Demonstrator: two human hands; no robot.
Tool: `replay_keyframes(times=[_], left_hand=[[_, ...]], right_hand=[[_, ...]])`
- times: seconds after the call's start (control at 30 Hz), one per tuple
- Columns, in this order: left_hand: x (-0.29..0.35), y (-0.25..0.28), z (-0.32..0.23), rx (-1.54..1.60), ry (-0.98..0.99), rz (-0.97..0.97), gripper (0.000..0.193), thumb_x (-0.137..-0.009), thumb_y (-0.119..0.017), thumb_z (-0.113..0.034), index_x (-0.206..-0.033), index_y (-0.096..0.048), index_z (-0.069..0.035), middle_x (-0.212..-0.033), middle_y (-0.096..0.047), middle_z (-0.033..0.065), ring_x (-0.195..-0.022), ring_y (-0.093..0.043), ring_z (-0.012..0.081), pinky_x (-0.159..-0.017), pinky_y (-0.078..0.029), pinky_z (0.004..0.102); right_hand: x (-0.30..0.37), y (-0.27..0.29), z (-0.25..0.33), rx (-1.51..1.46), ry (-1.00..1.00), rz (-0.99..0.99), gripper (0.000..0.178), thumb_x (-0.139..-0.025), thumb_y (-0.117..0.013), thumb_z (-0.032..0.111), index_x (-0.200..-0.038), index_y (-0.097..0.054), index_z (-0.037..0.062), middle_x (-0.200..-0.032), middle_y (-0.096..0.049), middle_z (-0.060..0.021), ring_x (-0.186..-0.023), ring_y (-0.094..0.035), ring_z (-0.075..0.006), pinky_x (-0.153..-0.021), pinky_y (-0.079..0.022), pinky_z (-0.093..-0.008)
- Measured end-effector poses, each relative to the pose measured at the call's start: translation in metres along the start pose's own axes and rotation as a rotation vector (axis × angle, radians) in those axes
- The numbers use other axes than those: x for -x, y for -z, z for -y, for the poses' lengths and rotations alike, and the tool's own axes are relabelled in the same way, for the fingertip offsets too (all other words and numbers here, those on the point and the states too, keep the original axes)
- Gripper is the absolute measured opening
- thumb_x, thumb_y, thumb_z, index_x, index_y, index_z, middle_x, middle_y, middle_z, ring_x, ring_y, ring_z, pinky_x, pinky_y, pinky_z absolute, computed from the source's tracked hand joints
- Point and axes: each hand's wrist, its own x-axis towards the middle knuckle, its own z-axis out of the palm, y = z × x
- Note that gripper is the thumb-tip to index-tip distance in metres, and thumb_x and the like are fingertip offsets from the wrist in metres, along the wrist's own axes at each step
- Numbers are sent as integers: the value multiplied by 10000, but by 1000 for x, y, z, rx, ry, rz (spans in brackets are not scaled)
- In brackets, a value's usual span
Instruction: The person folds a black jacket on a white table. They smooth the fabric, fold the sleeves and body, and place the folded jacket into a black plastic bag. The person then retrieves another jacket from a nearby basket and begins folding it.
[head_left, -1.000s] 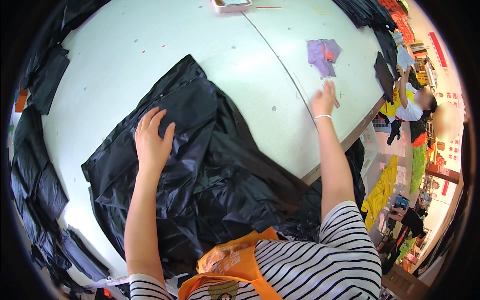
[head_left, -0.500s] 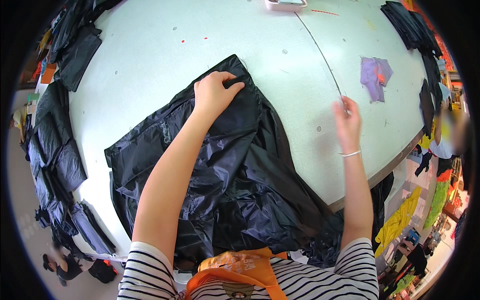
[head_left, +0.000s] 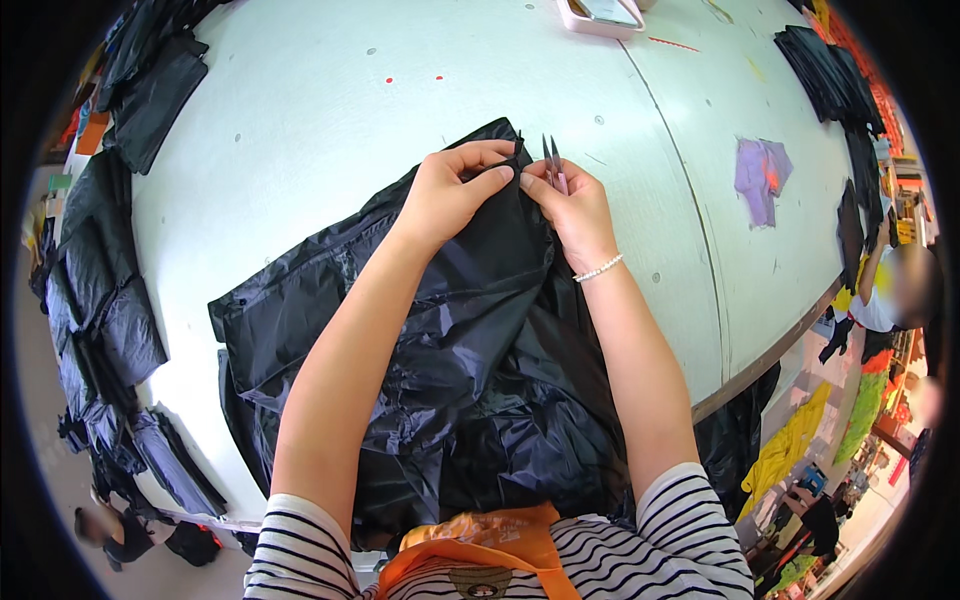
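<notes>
A shiny black zippered garment [head_left: 440,320], perhaps a jacket, lies spread on the pale table in front of me, its near part reaching my waist. With thumb and fingers my left hand [head_left: 448,195] pinches its upper right corner. My right hand [head_left: 580,212] is closed at the same edge, thumb and index fingertip pressed on the cloth beside my left fingertips. Small thread snips [head_left: 553,165] are tucked in that right hand, two pointed blades sticking up past the fingers. What lies between the fingertips is too small to make out.
Dark garments hang and lie along the table's left edge [head_left: 100,270], with folded black pieces [head_left: 825,75] at the far right. A purple cloth scrap [head_left: 762,180] lies right of my hands. A pink tray [head_left: 600,22] stands at the back. People work beyond both sides.
My right hand has come left from over the bare table to the garment's corner, beside my left hand. The left hand still pinches the corner, slightly farther right. The view has shifted a little.
</notes>
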Motion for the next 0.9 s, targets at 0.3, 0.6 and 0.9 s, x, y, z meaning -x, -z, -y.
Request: replay_keyframes(times=[0.3, 0.6, 0.9], left_hand=[[6, 12, 11, 147, 27, 42, 152, -871, -637, -88, -989, -641, 8, -884, -636, -5, -801, -561, 62, -741, -458, 209], [10, 10, 13, 94, 15, -6, 162, -865, -650, -91, -989, -645, 12, -864, -635, -11, -778, -546, 49, -709, -453, 205], [12, 3, 9, 53, 42, -122, 202, -856, -670, -110, -999, -668, 32, -867, -664, 17, -784, -569, 60, -718, -471, 209]], right_hand=[[2, -14, 15, -98, 16, 111, 231, -823, -722, 137, -995, -658, -4, -868, -628, 9, -754, -541, -38, -669, -442, -174], [0, -19, 13, 223, 149, -25, 181, -832, -704, 130, -902, -653, -29, -733, -617, 2, -648, -525, -46, -599, -428, -196], [7, -23, 9, 243, 507, -322, 196, -914, -600, 196, -968, -570, 10, -768, -580, 0, -571, -445, -70, -552, -407, -224]])
